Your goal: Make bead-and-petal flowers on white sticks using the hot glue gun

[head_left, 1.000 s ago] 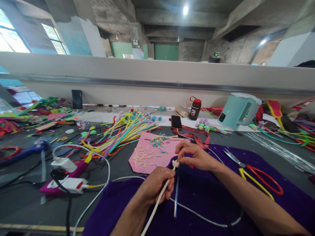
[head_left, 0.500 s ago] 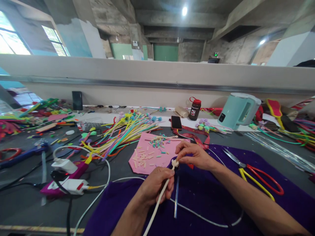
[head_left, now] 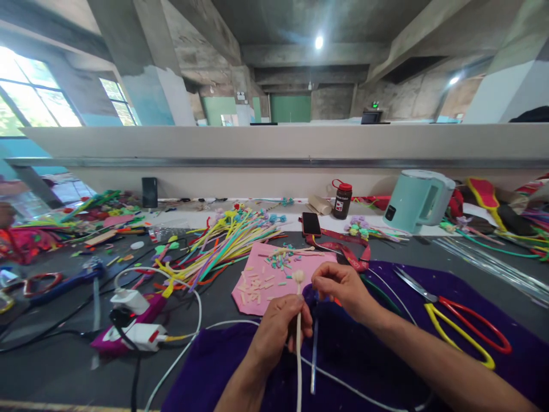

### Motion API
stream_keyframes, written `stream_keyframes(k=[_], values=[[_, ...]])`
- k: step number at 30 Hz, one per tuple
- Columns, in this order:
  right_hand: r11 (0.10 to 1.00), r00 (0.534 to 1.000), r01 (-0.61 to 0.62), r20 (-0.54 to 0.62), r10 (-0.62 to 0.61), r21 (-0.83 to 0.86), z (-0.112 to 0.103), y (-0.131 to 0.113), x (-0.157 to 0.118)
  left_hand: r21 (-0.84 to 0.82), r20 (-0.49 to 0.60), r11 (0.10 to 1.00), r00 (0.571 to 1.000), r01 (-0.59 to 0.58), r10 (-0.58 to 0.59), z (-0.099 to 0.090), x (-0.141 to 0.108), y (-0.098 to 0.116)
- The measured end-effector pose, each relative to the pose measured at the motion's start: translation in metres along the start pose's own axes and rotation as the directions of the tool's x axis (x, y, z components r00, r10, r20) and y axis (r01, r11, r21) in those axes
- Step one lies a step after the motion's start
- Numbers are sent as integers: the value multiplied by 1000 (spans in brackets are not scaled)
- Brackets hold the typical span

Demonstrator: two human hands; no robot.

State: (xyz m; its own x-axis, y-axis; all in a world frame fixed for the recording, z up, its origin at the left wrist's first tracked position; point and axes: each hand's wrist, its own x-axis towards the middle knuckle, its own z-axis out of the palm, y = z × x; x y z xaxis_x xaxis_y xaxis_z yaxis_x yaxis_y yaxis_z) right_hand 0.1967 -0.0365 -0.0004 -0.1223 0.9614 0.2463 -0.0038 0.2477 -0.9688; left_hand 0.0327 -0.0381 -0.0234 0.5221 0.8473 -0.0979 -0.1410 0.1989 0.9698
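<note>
My left hand [head_left: 285,326] is closed round a cream fuzzy stem [head_left: 299,355], which stands nearly upright. A small rounded cream bud [head_left: 298,277] tops the stem above my fingers. Just right of the bud, my right hand [head_left: 338,286] has thumb and forefinger pinched together, apart from the bud; anything between the fingertips is too small to make out. Beneath the right hand a clear stick [head_left: 314,355] points down, its upper end by a dark shape. Beyond my hands, short cream pieces [head_left: 255,289] and small teal and purple pieces [head_left: 283,257] lie on a pink sheet [head_left: 244,306].
Red-and-yellow-handled scissors [head_left: 454,320] lie on purple cloth at right. A plugged power strip [head_left: 141,320] and cables sit at left, near a blue glue gun [head_left: 68,283]. Behind are colourful stems [head_left: 231,246], a phone [head_left: 310,224], bottle [head_left: 342,200] and kettle [head_left: 414,200].
My right fingers have come off the bud and moved slightly right. The stem in my left hand has turned more upright. The whole view has shifted with my head.
</note>
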Motion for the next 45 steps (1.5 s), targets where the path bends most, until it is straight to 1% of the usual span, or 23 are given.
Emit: stream_keyframes(k=[3,7,11,16,19,21,24,29,32,34,35,37,38,40,41,42,43,45], values=[[1000,1000,-20,17,20,3,8,-4,-4,37,16,999,1000,-17,16,1,-1,-1],[1000,1000,-12,27,11,28,12,-5,-7,105,24,993,999,-46,44,2,-2,-3],[998,999,6,43,-8,56,11,-3,-9,227,7,966,992,-120,122,4,-3,-5],[997,997,6,82,-12,71,13,-1,-10,369,28,906,977,-207,212,5,-4,-2],[994,995,6,100,-17,106,14,-1,-10,477,4,846,963,-238,269,3,-4,-2],[992,994,-9,108,-5,128,15,0,-10,573,-32,778,942,-258,335,2,-3,-3],[991,994,-53,96,41,125,16,2,-10,692,-49,668,905,-274,422,2,-2,-5],[983,991,-122,76,112,139,19,2,-10,792,-55,551,867,-264,495,4,0,-6],[976,989,-142,60,134,167,22,1,-11,821,-80,516,846,-245,528,6,1,-8],[975,989,-149,47,143,168,23,1,-11,813,-104,530,836,-241,539,7,1,-8],[975,989,-146,41,141,165,23,1,-11,797,-115,554,840,-241,531,7,1,-7],[980,991,-131,25,129,149,22,0,-9,733,-131,636,869,-239,478,8,0,-5],[984,993,-121,6,121,133,20,0,-9,677,-142,699,891,-231,432,8,0,-3],[990,993,-110,-36,113,87,18,-1,-7,494,-185,850,933,-183,308,6,0,0],[992,993,-107,-49,110,61,17,-1,-7,374,-214,915,946,-150,242,5,0,1],[994,993,-103,-54,104,35,17,-1,-7,249,-240,961,953,-122,184,4,1,2],[996,994,-94,-53,94,10,17,-1,-7,133,-260,986,956,-105,137,2,1,2],[997,998,-59,-41,57,-55,20,-1,-9,-38,-276,994,957,-103,88,1,3,1]])
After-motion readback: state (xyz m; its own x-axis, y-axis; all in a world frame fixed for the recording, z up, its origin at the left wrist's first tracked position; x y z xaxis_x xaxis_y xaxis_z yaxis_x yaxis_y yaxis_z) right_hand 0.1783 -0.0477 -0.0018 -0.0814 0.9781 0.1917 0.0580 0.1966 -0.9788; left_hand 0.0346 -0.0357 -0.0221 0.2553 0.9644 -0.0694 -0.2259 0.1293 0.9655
